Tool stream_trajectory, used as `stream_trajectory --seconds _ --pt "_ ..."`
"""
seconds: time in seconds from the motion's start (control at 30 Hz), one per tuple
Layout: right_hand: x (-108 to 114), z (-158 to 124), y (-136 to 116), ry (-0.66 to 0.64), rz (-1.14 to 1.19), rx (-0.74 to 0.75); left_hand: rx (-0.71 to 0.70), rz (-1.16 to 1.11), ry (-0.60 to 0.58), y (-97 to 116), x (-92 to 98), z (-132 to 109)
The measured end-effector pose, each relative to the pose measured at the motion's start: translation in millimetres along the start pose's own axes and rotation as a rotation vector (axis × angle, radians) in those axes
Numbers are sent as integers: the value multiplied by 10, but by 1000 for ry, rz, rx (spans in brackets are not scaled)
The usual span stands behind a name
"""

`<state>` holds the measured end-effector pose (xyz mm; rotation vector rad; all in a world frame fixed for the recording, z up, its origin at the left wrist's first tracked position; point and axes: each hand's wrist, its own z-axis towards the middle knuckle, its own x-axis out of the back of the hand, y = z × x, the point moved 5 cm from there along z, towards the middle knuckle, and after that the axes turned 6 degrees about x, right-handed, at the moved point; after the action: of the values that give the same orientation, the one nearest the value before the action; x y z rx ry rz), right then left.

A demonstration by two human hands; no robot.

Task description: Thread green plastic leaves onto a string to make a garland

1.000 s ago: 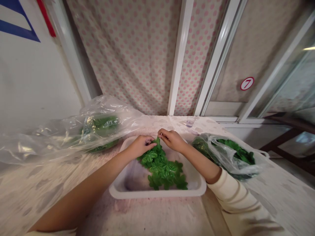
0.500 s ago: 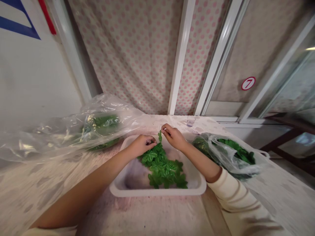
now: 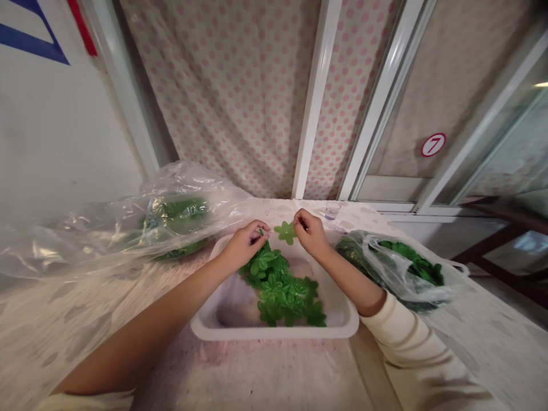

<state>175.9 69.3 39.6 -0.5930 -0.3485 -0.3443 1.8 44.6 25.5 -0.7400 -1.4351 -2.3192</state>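
Observation:
A white plastic tray (image 3: 274,334) holds a heap of green artificial leaves (image 3: 282,291), flat and flower-shaped. Over its far side, my right hand (image 3: 311,233) pinches the edge of one such leaf (image 3: 285,232), spread out toward the left. Opposite it, my left hand (image 3: 246,242) curls at the upper left of the heap. A green leaf (image 3: 261,233) shows between its thumb and fingers; how much more it grips is hidden.
On the left lies a large clear plastic bag (image 3: 128,231) with green material inside. To the right stands an open plastic bag (image 3: 387,265) of green leaves. A small clear cup (image 3: 331,211) sits at the table's back, before a dotted curtain (image 3: 240,103).
My right hand has moved slightly right with a leaf, which now shows its flat face apart from the heap. My left hand has shifted a little up and left.

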Motion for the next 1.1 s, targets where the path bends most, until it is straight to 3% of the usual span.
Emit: stream_trajectory --seconds 0.13,0.33,0.47,0.7,1.1 --pt "-34 -15 -47 -143 121 75 -4 -77 33 16 24 -17" --pt "-192 -47 -106 -397 136 119 -36 -136 -96 88 -43 -69" --pt "-265 -61 -177 -501 103 242 -68 -146 -147 156 -55 -93" --pt "-243 -51 -225 -483 84 341 -50 -140 -185 123 -79 -85" --pt "-236 -52 -199 -415 67 345 -29 -166 -216 40 -128 -73"
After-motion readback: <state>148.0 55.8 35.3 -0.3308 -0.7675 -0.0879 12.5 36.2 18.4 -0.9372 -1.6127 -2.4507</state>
